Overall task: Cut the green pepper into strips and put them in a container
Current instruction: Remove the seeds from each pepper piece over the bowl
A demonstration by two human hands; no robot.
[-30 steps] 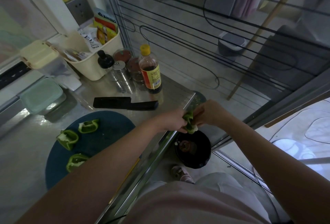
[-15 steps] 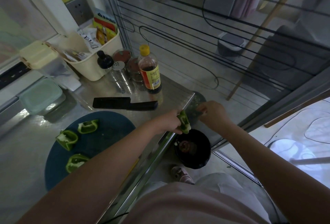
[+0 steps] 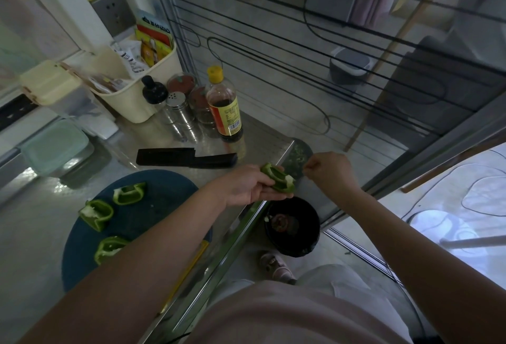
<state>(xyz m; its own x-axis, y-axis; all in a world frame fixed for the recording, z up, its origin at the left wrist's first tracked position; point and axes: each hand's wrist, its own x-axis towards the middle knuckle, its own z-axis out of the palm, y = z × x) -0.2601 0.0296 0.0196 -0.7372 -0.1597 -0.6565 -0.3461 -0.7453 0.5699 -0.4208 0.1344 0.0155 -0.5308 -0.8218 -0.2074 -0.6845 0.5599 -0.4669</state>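
My left hand [image 3: 247,186] holds a green pepper piece [image 3: 278,180] at the counter's right edge, its hollow side up, above a black waste bin [image 3: 291,227] on the floor. My right hand [image 3: 330,169] hovers just right of the piece with fingers curled; whether they pinch anything is too small to tell. Three more pepper pieces [image 3: 128,193] [image 3: 95,213] [image 3: 109,247] lie on a round dark blue cutting board [image 3: 164,195]. A black knife [image 3: 186,157] rests on the steel counter behind the board.
A soy sauce bottle [image 3: 224,105], shaker and spice jars stand at the back. A cream basket [image 3: 134,91] of packets and lidded plastic boxes [image 3: 57,147] sit at the left. A glass partition with black lines borders the counter's right side. A foot in a slipper [image 3: 275,265] is below.
My hands have separated: the right pulled away to the right, and the left turned the pepper piece flatter, hollow side up, lifting it slightly.
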